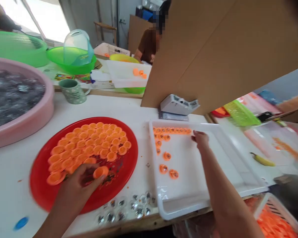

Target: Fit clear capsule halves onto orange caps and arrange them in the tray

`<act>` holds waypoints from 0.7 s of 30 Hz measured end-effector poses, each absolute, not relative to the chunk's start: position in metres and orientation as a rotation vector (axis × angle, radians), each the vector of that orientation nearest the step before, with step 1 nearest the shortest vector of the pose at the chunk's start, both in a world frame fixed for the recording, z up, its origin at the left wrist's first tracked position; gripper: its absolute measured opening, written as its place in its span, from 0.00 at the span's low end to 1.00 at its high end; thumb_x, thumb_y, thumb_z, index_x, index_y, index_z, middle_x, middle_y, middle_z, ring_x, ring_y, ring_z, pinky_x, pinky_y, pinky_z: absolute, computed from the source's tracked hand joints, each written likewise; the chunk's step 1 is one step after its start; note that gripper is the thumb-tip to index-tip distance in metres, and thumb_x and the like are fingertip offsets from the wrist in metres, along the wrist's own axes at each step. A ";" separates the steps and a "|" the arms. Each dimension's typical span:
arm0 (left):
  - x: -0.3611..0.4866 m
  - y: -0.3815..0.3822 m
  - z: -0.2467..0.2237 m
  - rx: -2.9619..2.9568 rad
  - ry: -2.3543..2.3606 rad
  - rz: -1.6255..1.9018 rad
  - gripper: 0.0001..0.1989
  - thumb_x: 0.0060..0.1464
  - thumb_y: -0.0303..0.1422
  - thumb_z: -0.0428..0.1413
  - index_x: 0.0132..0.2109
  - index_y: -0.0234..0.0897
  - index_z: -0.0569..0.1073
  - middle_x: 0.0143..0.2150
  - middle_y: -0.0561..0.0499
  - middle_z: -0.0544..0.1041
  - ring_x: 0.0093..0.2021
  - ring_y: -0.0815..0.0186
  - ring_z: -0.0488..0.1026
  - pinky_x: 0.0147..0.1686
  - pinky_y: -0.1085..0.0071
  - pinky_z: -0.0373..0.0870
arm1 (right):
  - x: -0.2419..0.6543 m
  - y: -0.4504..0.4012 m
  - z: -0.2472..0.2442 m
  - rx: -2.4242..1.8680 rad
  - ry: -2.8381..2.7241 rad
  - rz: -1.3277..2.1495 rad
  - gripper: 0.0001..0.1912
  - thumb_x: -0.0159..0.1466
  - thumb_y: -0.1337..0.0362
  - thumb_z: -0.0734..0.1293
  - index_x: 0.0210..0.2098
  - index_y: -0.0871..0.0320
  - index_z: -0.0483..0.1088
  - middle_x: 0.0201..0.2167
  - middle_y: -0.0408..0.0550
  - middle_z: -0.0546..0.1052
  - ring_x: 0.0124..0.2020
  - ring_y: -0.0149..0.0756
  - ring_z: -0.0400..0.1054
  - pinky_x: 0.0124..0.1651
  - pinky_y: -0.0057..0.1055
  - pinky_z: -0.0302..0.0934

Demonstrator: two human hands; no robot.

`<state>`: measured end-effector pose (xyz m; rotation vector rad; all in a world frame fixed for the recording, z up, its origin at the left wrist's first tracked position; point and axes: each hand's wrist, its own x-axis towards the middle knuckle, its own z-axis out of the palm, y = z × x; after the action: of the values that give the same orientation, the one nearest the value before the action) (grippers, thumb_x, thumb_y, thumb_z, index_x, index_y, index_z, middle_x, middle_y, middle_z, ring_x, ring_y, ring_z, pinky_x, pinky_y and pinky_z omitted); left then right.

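Observation:
My left hand point(83, 181) pinches a small orange cup point(101, 172) above the red round tray point(41, 190), where many like cups point(89, 142) sit close together. Over the white rectangular tray point(188, 195), my right hand point(201, 138) has its fingers drawn together at the right end of a row of orange cups with shiny centres point(172, 130). Whether anything is between those fingers is hidden. More filled cups point(167, 156) stand loosely at the tray's left side. Clear, shiny pieces point(139, 211) lie on the table between the trays, near its front edge.
A pink tub point(48, 99) of clear pieces stands left, a green mug point(73, 91) behind the red tray. A tape dispenser point(177, 105) sits before a tall cardboard panel point(213, 49). Across the table is another person point(147, 43). A crate point(280, 215) of orange pieces stands lower right.

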<state>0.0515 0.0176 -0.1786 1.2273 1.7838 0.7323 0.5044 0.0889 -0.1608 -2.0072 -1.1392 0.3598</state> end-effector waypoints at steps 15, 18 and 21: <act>0.038 -0.001 -0.166 1.142 1.470 0.761 0.13 0.47 0.30 0.61 0.42 0.38 0.74 0.52 0.48 0.74 0.47 0.61 0.74 0.41 0.70 0.74 | 0.237 -0.079 -0.215 -1.599 -2.150 0.859 0.16 0.62 0.78 0.59 0.42 0.55 0.72 0.38 0.50 0.72 0.37 0.38 0.68 0.41 0.33 0.68; 0.037 -0.002 -0.174 1.122 1.404 0.753 0.13 0.48 0.31 0.60 0.44 0.38 0.74 0.48 0.48 0.77 0.47 0.60 0.74 0.43 0.69 0.74 | 0.239 -0.074 -0.219 -1.485 -2.278 0.841 0.17 0.62 0.79 0.60 0.43 0.55 0.71 0.40 0.50 0.72 0.41 0.40 0.67 0.43 0.34 0.68; 0.036 -0.004 -0.185 1.102 1.346 0.782 0.14 0.48 0.33 0.61 0.44 0.38 0.74 0.47 0.48 0.78 0.46 0.60 0.75 0.44 0.67 0.73 | 0.241 -0.073 -0.219 -1.418 -2.405 0.719 0.15 0.63 0.78 0.61 0.44 0.56 0.72 0.39 0.51 0.72 0.40 0.42 0.67 0.41 0.37 0.68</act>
<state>0.0362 -0.0037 -0.1855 1.1023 1.3460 0.7821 0.2408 -0.0731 -0.2189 -1.4177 -2.4055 0.7193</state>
